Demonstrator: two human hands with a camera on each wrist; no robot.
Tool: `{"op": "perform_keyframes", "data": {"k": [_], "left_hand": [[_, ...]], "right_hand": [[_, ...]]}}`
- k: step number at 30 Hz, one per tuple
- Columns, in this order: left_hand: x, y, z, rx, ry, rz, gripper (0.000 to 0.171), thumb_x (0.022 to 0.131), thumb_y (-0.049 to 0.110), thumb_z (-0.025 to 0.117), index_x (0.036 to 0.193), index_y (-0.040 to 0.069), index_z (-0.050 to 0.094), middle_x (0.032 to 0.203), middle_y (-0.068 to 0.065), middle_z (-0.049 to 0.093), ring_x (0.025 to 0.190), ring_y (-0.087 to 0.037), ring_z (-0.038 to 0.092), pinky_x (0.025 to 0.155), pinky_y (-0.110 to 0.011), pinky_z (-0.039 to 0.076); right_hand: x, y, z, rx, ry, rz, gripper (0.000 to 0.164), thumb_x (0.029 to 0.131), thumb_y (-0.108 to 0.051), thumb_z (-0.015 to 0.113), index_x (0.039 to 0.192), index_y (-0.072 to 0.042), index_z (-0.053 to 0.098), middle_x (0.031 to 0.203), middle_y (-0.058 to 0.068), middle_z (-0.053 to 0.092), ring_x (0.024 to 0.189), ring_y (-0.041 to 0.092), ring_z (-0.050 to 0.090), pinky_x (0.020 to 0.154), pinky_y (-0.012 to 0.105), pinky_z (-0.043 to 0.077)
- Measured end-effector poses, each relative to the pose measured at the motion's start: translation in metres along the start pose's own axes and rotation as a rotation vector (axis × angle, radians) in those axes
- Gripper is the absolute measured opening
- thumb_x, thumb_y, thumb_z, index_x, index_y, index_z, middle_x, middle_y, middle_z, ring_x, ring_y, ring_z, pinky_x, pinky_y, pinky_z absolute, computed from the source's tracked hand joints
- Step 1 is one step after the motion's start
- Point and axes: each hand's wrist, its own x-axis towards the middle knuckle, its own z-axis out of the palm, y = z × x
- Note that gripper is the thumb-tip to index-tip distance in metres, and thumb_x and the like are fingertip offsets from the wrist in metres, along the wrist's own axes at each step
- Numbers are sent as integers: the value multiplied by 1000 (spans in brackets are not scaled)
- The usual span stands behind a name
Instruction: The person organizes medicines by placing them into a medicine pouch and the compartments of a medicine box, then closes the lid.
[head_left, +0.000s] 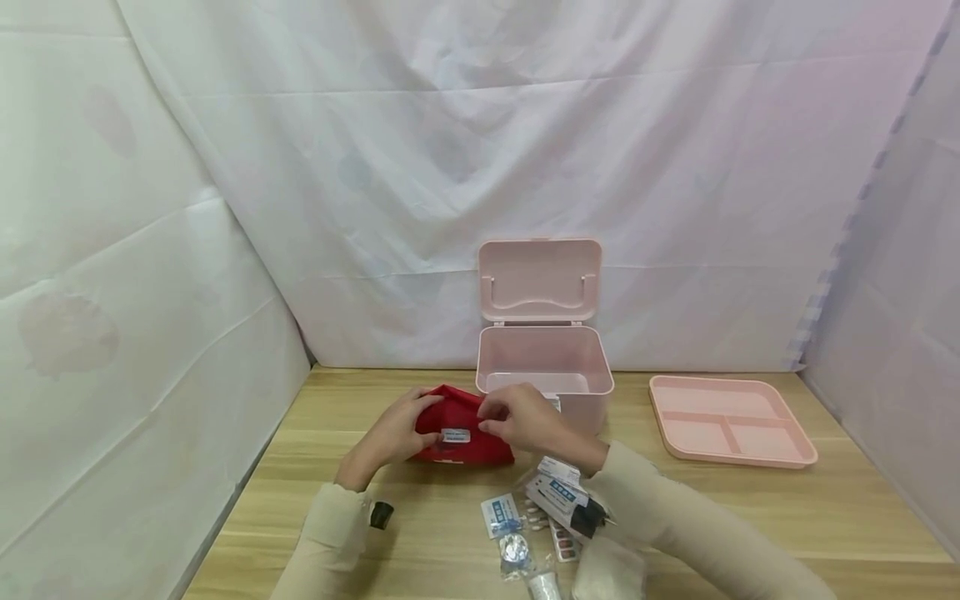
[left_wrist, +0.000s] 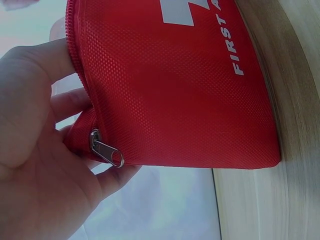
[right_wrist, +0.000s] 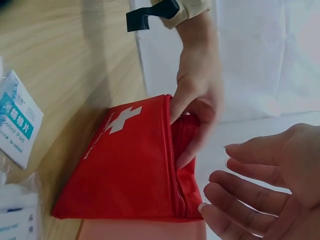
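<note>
A red first aid pouch (head_left: 476, 452) stands on the table with its zip open along the top. In the left wrist view its metal zip pull (left_wrist: 107, 152) hangs at one end of the opening. My left hand (head_left: 397, 429) holds the pouch at its left end, some fingers inside the opening. Beside the right end is my right hand (right_wrist: 265, 185), fingers loosely bent, a fingertip at the zip edge and nothing in its grasp. A small white label (head_left: 455, 435) shows at the pouch's opening. Most of the inside is hidden.
Behind stands a pink box (head_left: 588, 408), its lid (head_left: 540, 279) raised. A pink divided tray (head_left: 738, 458) lies at the right. Near my right forearm are an alcohol pad packet (head_left: 499, 515), a blister pack (head_left: 564, 542) and several other wrapped supplies. White cloth (head_left: 420, 167) surrounds the table.
</note>
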Motion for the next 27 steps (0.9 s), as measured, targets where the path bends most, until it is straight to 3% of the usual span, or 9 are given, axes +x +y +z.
{"op": "perform_keyframes", "data": {"k": [6,13,21,27], "left_hand": [[0,0,0,0,6,7,56,82,11,80,133,3,59,133,-11,56,118,-28,55,95,-48,52],[0,0,0,8,2,4,56,82,11,80,133,4,59,133,-10,56,116,-27,55,94,-48,53],[-1,0,1,12,-6,-15,57,82,12,80,134,5,59,134,-10,55,118,-28,54,95,-49,52],[-1,0,2,6,4,-5,55,82,10,80,133,3,59,135,-11,55,119,-29,54,96,-49,51]], "right_hand": [[-17,14,-13,50,-60,7,9,85,-9,76,94,-7,77,85,-4,74,78,8,63,75,26,54],[-38,47,-22,50,-134,-1,9,82,-4,76,91,-5,75,80,-5,70,73,4,59,68,22,52],[-56,82,-21,56,-171,36,12,81,-9,78,93,-6,75,80,-6,68,71,5,57,64,22,50],[-70,103,-16,134,-179,68,19,82,-10,78,96,0,72,80,-2,65,71,7,55,62,23,49]]}}
